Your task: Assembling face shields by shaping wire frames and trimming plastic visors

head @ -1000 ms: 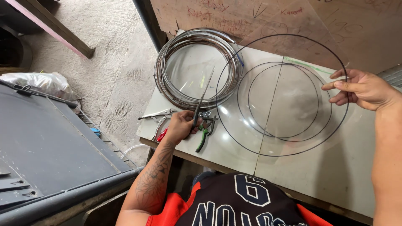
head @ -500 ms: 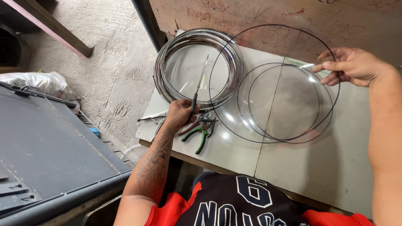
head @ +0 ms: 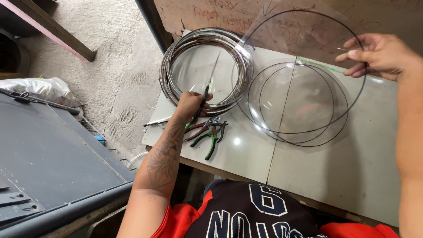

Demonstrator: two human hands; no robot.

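Across the centre and right of the frame, the pale table [head: 352, 176] is carrying everything. At upper right you are lifting a large thin wire hoop [head: 282, 130], pinching its far edge in your right hand [head: 374, 55]; it is probably light and springy, likely to wobble, so a second grip opposite would steady it. At upper centre the thick wire coil [head: 207, 39] is lying flat, likely heavy. Your left hand [head: 191, 103] is closing around a slim dark tool [head: 206, 93], just above the green-handled pliers [head: 207, 141].
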